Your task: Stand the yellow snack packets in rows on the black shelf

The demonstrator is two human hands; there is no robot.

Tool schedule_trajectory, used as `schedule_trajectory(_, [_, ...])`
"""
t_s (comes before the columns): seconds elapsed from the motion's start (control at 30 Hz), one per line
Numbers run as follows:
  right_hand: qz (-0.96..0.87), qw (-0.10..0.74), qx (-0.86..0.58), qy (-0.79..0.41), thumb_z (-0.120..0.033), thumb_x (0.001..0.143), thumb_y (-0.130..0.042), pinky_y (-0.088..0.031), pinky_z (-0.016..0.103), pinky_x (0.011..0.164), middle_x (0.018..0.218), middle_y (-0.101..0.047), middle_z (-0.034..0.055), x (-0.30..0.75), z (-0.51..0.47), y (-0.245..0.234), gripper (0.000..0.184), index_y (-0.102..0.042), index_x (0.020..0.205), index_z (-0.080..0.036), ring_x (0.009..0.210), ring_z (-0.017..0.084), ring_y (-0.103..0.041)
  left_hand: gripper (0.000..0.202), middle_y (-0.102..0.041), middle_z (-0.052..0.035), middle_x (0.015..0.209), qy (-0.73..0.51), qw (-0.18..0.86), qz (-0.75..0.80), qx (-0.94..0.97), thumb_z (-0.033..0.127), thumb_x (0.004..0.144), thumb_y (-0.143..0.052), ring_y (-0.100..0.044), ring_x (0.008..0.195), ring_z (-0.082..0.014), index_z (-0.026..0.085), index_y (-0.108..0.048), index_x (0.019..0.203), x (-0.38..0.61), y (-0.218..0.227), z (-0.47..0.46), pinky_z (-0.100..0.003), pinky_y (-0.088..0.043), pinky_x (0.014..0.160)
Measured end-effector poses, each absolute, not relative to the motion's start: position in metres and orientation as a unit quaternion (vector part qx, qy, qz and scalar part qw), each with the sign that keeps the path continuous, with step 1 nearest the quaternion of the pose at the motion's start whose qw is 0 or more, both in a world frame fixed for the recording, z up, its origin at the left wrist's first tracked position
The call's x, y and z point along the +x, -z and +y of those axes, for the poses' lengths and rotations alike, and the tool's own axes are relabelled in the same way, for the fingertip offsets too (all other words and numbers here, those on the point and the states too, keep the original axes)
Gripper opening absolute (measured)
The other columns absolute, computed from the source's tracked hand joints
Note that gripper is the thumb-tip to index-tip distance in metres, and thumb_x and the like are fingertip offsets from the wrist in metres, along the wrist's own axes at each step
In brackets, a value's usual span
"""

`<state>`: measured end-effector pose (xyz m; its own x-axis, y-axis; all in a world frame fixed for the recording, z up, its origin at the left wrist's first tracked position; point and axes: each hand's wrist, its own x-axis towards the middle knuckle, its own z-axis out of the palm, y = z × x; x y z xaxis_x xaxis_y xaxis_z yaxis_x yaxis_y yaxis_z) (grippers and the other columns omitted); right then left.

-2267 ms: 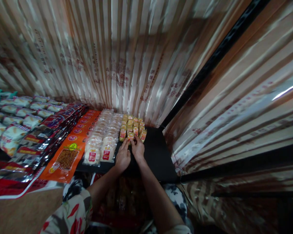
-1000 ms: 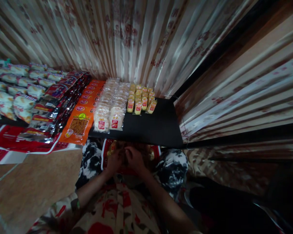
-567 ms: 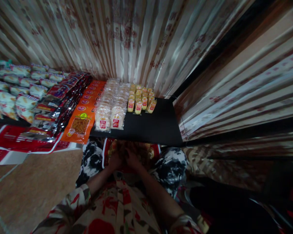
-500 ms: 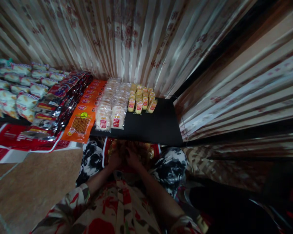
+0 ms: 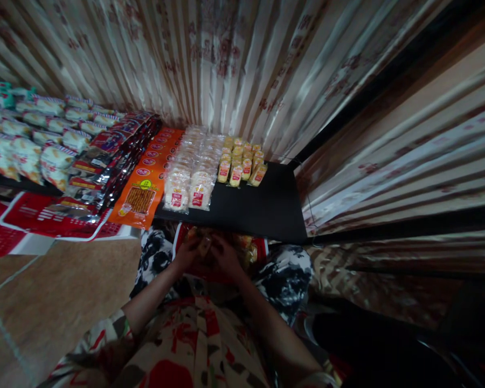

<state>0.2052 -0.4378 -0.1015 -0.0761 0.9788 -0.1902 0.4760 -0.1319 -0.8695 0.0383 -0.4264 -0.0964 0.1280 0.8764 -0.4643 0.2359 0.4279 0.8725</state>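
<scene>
On my lap rests a red box (image 5: 262,257) with a white edge, holding several yellowish wrapped snacks (image 5: 248,250). Over its left half, my left hand (image 5: 188,252) and my right hand (image 5: 225,254) are close together. Between their fingertips is a small, dim yellowish snack packet (image 5: 205,246), its wrapper hard to make out. Both hands have their fingers curled in around it. Beyond the box, small yellow snack packets (image 5: 235,173) stand in short rows on a black shelf (image 5: 262,210).
Left of the yellow packets lie clear packs of white round crackers (image 5: 201,191), an orange bag (image 5: 139,199), dark shiny packs (image 5: 101,172) and white bags (image 5: 26,153). A red printed box (image 5: 44,215) juts out below. Pleated curtains (image 5: 226,64) hang behind and to the right.
My hands have come slightly apart, and a small packet now shows between them. The whole view has shifted a little, with the shelf goods appearing further right.
</scene>
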Motion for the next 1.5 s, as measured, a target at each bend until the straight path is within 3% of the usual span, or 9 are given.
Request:
schedule_trajectory(0.37, [-0.549, 0.348, -0.585, -0.486, -0.025, 0.077, -0.051, -0.043, 0.035, 0.093, 0.110, -0.062, 0.0037, 0.211, -0.438, 0.077, 0.033, -0.056, 0.110, -0.021, 0.101, 0.018, -0.058, 0.069, -0.063, -0.0053, 0.115, -0.332, 0.768, 0.465, 0.288, 0.007, 0.054, -0.050, -0.062, 0.091, -0.0201, 0.017, -0.053, 0.122, 0.029, 0.062, -0.438, -0.028, -0.049, 0.075])
schedule_trajectory(0.5, [-0.527, 0.354, -0.602, -0.484, -0.029, 0.077, -0.052, -0.045, 0.035, 0.090, 0.104, -0.064, 0.0040, 0.213, -0.437, 0.069, 0.029, -0.058, 0.104, -0.020, 0.097, 0.019, -0.059, 0.073, -0.057, -0.0046, 0.123, -0.366, 0.762, 0.428, 0.319, 0.005, 0.053, -0.053, -0.055, 0.106, -0.0214, 0.022, -0.050, 0.125, 0.028, 0.051, -0.438, -0.028, -0.045, 0.085])
schedule_trajectory(0.63, [-0.516, 0.374, -0.603, -0.480, -0.032, 0.075, -0.054, -0.045, 0.034, 0.089, 0.102, -0.064, 0.0038, 0.213, -0.435, 0.065, 0.029, -0.059, 0.101, -0.021, 0.095, 0.018, -0.059, 0.059, -0.057, -0.0049, 0.123, -0.350, 0.750, 0.427, 0.365, 0.009, 0.059, -0.057, -0.051, 0.113, -0.0227, 0.020, -0.057, 0.117, 0.029, 0.041, -0.437, -0.032, -0.041, 0.093])
schedule_trajectory(0.8, [-0.511, 0.358, -0.621, -0.474, -0.038, 0.077, -0.051, -0.047, 0.031, 0.078, 0.091, -0.066, 0.0037, 0.214, -0.433, 0.053, 0.026, -0.060, 0.092, -0.019, 0.085, 0.018, -0.060, 0.050, -0.064, -0.0062, 0.111, -0.347, 0.719, 0.454, 0.395, 0.023, 0.064, -0.065, -0.057, 0.104, -0.0222, 0.019, -0.058, 0.113, 0.032, 0.037, -0.434, -0.033, -0.045, 0.088])
schedule_trajectory(0.93, [-0.531, 0.313, -0.641, -0.457, -0.045, 0.080, -0.046, -0.044, 0.027, 0.064, 0.072, -0.063, 0.0017, 0.213, -0.434, 0.043, 0.030, -0.060, 0.078, -0.019, 0.069, 0.017, -0.058, 0.040, -0.068, -0.0046, 0.087, -0.343, 0.691, 0.499, 0.395, 0.039, 0.066, -0.066, -0.062, 0.083, -0.0192, 0.016, -0.062, 0.099, 0.034, 0.032, -0.428, -0.028, -0.048, 0.074])
schedule_trajectory(1.07, [-0.535, 0.293, -0.646, -0.459, -0.049, 0.081, -0.042, -0.041, 0.025, 0.058, 0.065, -0.059, 0.0002, 0.209, -0.436, 0.039, 0.036, -0.058, 0.071, -0.019, 0.063, 0.015, -0.054, 0.040, -0.064, -0.0005, 0.066, -0.330, 0.683, 0.516, 0.398, 0.049, 0.068, -0.062, -0.059, 0.065, -0.0150, 0.015, -0.062, 0.088, 0.035, 0.029, -0.423, -0.024, -0.046, 0.062])
schedule_trajectory(1.33, [-0.522, 0.300, -0.655, -0.456, -0.050, 0.081, -0.042, -0.040, 0.025, 0.059, 0.065, -0.058, 0.0000, 0.207, -0.436, 0.040, 0.036, -0.057, 0.071, -0.019, 0.063, 0.015, -0.053, 0.042, -0.064, -0.0004, 0.065, -0.336, 0.699, 0.518, 0.360, 0.051, 0.068, -0.062, -0.057, 0.058, -0.0126, 0.014, -0.061, 0.088, 0.038, 0.031, -0.424, -0.022, -0.044, 0.056])
schedule_trajectory(1.5, [-0.512, 0.337, -0.646, -0.455, -0.050, 0.083, -0.041, -0.041, 0.024, 0.060, 0.067, -0.057, -0.0004, 0.212, -0.432, 0.031, 0.036, -0.057, 0.074, -0.019, 0.066, 0.015, -0.053, 0.037, -0.065, -0.0006, 0.073, -0.365, 0.733, 0.498, 0.286, 0.039, 0.063, -0.071, -0.058, 0.058, -0.0105, 0.015, -0.061, 0.091, 0.039, 0.027, -0.423, -0.020, -0.044, 0.054])
